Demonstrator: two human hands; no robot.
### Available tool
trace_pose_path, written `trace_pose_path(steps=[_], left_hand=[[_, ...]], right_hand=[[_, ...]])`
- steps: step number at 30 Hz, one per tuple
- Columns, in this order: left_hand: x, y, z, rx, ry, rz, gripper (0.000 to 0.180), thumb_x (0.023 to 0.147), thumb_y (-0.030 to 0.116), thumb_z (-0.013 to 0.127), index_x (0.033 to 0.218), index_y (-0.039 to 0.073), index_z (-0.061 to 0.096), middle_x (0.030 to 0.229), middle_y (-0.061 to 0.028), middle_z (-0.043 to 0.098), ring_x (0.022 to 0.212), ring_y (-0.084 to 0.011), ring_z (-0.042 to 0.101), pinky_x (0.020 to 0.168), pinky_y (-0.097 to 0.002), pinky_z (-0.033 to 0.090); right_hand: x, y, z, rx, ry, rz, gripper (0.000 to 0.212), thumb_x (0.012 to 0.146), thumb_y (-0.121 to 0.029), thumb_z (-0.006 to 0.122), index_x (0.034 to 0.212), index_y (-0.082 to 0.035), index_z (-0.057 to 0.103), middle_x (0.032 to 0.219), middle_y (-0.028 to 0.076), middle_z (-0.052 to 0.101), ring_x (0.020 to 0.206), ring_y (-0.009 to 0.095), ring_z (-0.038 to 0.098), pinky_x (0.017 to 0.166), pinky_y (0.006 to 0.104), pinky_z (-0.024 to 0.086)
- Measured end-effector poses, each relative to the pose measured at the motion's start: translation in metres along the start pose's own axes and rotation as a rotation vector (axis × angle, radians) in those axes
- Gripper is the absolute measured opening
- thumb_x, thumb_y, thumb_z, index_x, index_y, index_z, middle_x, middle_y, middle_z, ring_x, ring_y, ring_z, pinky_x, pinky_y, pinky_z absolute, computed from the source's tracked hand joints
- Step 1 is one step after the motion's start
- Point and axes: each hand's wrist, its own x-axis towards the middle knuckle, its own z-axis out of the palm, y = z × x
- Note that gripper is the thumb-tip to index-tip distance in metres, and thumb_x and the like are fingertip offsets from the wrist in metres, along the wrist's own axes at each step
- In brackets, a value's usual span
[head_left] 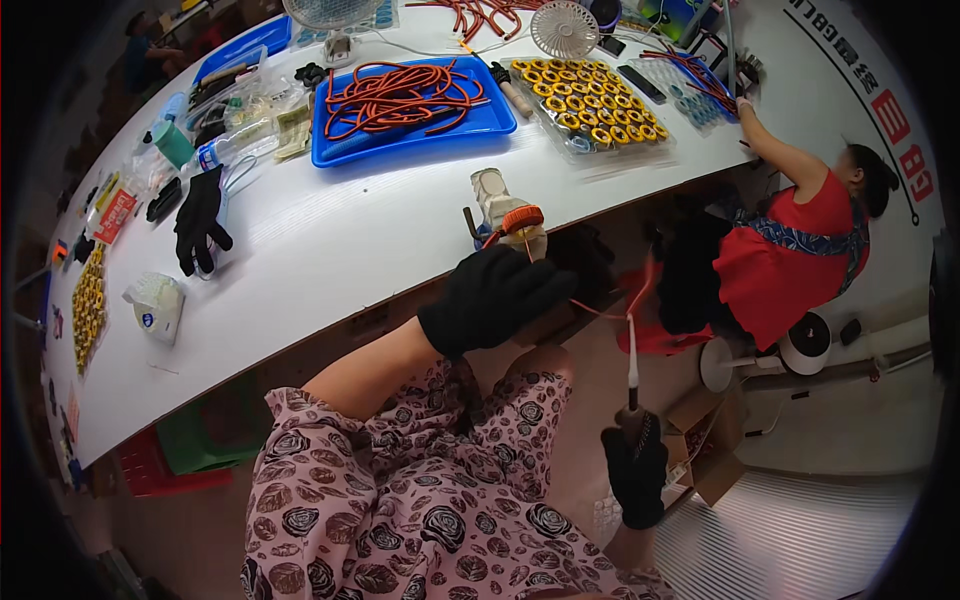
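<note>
Right hand (pixel 636 470) grips tool (pixel 632 375) — tip blurred.

My left grip (pixel 495 297), gloved in black, hides whatever it clasps below the orange-capped part (pixel 522 219); the cord (pixel 632 300) toward my right grip (pixel 636 470) is motion-blurred.

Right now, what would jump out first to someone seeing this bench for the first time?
First the blue tray of tangled orange cords at the far middle of the white table, with a clear tray of yellow rings to its right. Nearer, the black-gloved left hand grips an orange-topped ring at the table edge, while the gloved right hand holds a thin tool low down. A person in red reaches across the table at right.
</note>
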Motion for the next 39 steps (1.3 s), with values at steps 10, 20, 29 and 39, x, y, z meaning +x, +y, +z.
trace_pose_path(steps=[10,20,29,39], left_hand=[[0.066,-0.112,-0.01,-0.455,0.58,-0.586,0.019,0.082,0.017,0.062,0.098,0.009,0.064,0.071,-0.0061,0.065,0.059,-0.0124,0.062,0.055,-0.025,0.048],[0.101,-0.077,-0.032,0.081,0.399,-0.041,0.036,0.068,0.005,0.061,0.101,0.02,0.065,0.088,-0.0027,0.064,0.079,-0.0193,0.061,0.07,-0.0316,0.048],[0.049,-0.135,0.055,-1.286,0.585,-1.017,0.02,0.078,0.016,0.067,0.09,0.003,0.06,0.073,-0.0076,0.064,0.055,-0.0101,0.053,0.051,-0.0226,0.04],[0.046,-0.138,0.088,-1.529,0.349,-1.06,0.023,0.078,0.015,0.067,0.094,0.001,0.059,0.085,-0.0096,0.063,0.079,-0.0166,0.061,0.074,-0.0277,0.047]], right_hand=[[0.059,-0.001,0.025,0.194,-0.188,-0.068,0.028,0.079,-0.019,0.065,0.101,-0.005,0.054,0.078,0.011,0.061,0.071,0.021,0.063,0.058,0.0317,0.048],[0.087,-0.013,0.031,0.341,-0.29,0.131,0.025,0.08,-0.02,0.062,0.098,-0.005,0.053,0.071,0.008,0.058,0.062,0.019,0.059,0.057,0.0309,0.047],[0.082,-0.012,0.034,0.298,-0.426,0.107,0.027,0.081,-0.024,0.062,0.099,-0.007,0.052,0.064,0.0,0.052,0.051,0.007,0.05,0.046,0.0247,0.04],[0.138,-0.054,0.042,0.409,-0.616,0.104,0.032,0.081,-0.027,0.062,0.104,-0.006,0.053,0.063,0.002,0.051,0.054,0.009,0.051,0.049,0.0254,0.041]])
